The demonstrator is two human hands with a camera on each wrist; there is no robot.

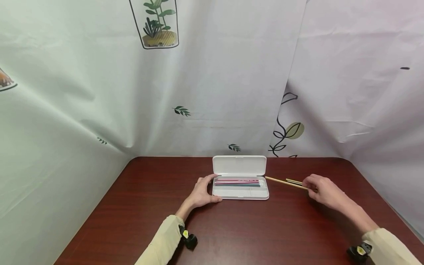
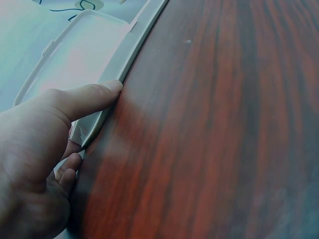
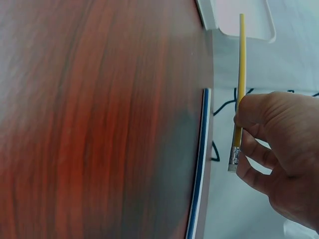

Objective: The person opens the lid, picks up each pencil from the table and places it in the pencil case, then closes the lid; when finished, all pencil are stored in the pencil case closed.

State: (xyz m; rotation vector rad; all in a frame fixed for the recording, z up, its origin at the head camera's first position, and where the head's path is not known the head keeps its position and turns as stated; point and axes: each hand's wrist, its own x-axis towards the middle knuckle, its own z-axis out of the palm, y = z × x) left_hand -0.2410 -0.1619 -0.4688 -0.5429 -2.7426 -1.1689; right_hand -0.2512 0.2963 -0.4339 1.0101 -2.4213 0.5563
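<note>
A white pencil case (image 1: 232,193) lies opened on the table, its lid (image 1: 239,165) raised at the back. Inside, several pink, red and blue pencils (image 1: 237,183) lie side by side in the rear part. My left hand (image 1: 200,193) grips the case's left end, thumb on the front edge and fingers toward the hinge. Right of the case, my right hand (image 1: 322,189) pinches a yellow pencil (image 3: 242,59) near its eraser end, its other end pointing at the case. A blue-and-white striped pencil (image 3: 200,159) lies on the table under that hand, partly hidden in the head view.
The dark red wooden table (image 1: 251,232) reaches back to a pale cloth (image 1: 232,81) printed with plants, which also hangs along both sides. Each sleeve carries a black wrist camera (image 1: 190,241) at the cuff.
</note>
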